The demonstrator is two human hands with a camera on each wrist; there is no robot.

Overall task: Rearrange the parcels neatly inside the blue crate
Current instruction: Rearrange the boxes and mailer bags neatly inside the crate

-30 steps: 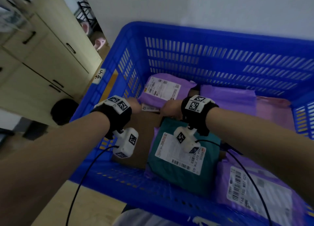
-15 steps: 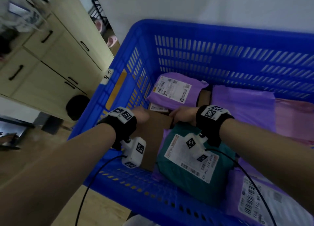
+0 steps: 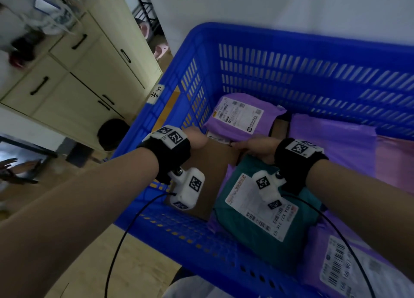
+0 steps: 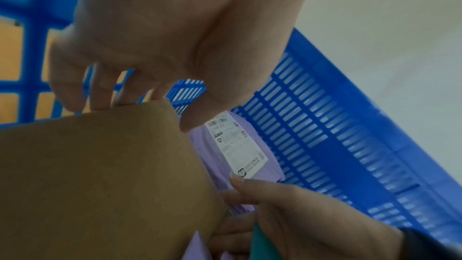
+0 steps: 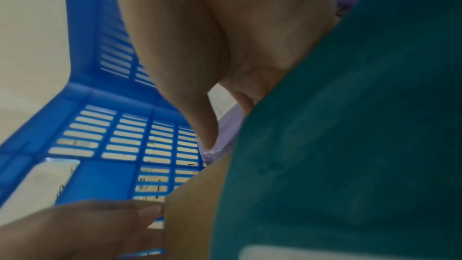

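The blue crate (image 3: pixel 291 37) holds several parcels. A brown cardboard box (image 3: pixel 212 163) lies in its left part, and a green parcel (image 3: pixel 246 237) with a white label overlaps its right side. My left hand (image 3: pixel 197 138) grips the box's far left corner; in the left wrist view the fingers (image 4: pixel 100 98) curl behind the box (image 4: pixel 100 175). My right hand (image 3: pixel 255 146) grips the box's far edge beside the green parcel (image 5: pixel 350 145). A purple labelled parcel (image 3: pixel 237 116) lies just beyond both hands.
More purple parcels (image 3: pixel 331 141) and a pink one (image 3: pixel 394 163) fill the crate's right side, another labelled purple one (image 3: pixel 349 264) the near right. A cream cabinet (image 3: pixel 74 80) stands left of the crate on a wooden floor (image 3: pixel 89 264). A white wall rises behind.
Both hands keep their hold on the box's far edge. The head view has swung, so the crate and hands sit further right and lower in the picture.
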